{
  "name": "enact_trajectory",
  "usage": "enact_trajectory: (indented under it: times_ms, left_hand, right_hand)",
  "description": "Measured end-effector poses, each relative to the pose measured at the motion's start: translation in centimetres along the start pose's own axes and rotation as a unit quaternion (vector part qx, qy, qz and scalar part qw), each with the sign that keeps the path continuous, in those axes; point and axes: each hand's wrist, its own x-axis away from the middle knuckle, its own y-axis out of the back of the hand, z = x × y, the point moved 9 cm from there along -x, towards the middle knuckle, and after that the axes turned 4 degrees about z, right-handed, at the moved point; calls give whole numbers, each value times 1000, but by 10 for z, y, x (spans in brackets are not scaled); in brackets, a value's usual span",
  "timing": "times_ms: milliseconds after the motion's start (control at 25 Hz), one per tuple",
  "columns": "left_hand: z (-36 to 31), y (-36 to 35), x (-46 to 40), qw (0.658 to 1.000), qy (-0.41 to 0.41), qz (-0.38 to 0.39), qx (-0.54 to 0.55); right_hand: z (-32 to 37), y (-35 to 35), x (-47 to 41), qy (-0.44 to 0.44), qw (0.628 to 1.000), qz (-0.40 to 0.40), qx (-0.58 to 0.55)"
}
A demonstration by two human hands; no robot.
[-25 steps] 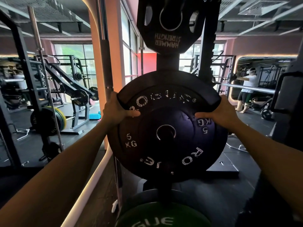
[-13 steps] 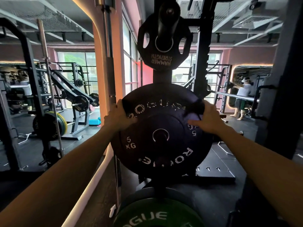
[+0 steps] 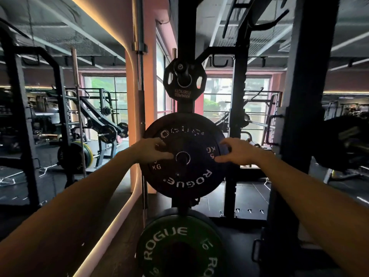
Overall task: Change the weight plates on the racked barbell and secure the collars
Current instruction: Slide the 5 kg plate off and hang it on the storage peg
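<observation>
We are facing the tall black steel rack upright [image 3: 184, 27] running down the centre of the frame, with its storage pegs stacked one above another. Low in the frame, the green rubber bumper plate with white ROGUE lettering [image 3: 179, 232] is hanging on a lower peg. Just above it, at the middle of the frame, the black rubber 5 kg bumper plate with worn white lettering [image 3: 185, 180] is sitting on its own peg, the peg's end showing through the steel-ringed centre hole. Higher up, the small black many-sided plate with cut-out handles [image 3: 184, 80] is hanging on a top peg.

Our left hand [image 3: 152, 149] is lying with fingers spread across the black plate's face beside the hub, pinching nothing. Our right hand [image 3: 235, 149] is hovering at the plate's right edge, fingers loosely fanned and holding nothing; whether it is touching the rubber we cannot tell.

We are judging this as seating the plate on storage. To do it well, we are pressing evenly on both sides of the hub, keeping the plate square to the peg so it is sliding fully home, and keeping fingertips off the back rim.
</observation>
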Motion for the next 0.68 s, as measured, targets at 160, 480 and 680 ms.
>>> enact_trajectory:
  times_ms: [160,480,680]
  left_hand:
    - [-57,19,65,999,-29,-21,12]
    - [-161,9,170,998,-33,-46,21]
    - [-240,3,210,997,-42,-46,38]
  right_hand:
    - [20,36,58,22,1000,-2,19]
    - [18,85,190,51,999,-4,6]
    - [-26,124,273,31,999,3,18]
